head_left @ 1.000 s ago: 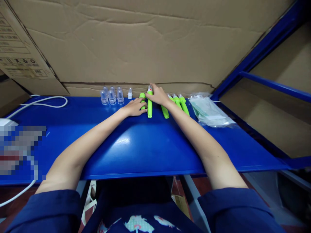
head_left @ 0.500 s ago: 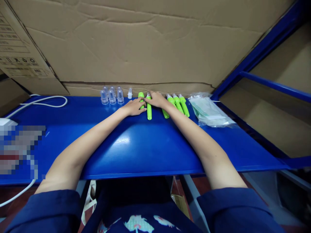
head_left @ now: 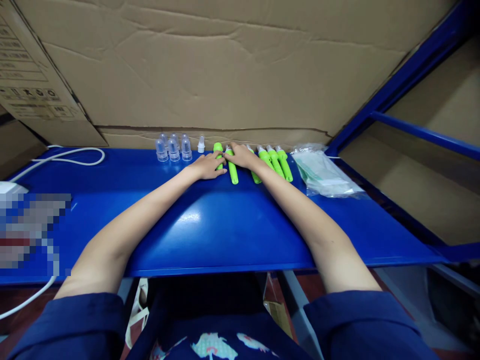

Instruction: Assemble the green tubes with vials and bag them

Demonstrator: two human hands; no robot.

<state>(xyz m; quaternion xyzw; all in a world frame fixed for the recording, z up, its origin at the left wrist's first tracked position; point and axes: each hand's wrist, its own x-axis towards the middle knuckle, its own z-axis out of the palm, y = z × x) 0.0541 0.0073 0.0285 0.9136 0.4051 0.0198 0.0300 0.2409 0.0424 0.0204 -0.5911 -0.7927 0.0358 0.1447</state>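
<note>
Pen (head_left: 233, 172) flat, tip toward cardboard wall (head_left: 225, 75)

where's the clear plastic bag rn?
Head view: the clear plastic bag lies back-right on the blue table, just right of the green pens.

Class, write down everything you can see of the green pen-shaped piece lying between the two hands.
The green pen-shaped piece is a bright lime, smooth, plastic-looking cylinder with a rounded near end and a small pale tip at the far end. It lies flat on the blue table, its far end slanting slightly left. The right hand rests fingers on the far end; the left hand lies close on its left, contact unclear.
</note>
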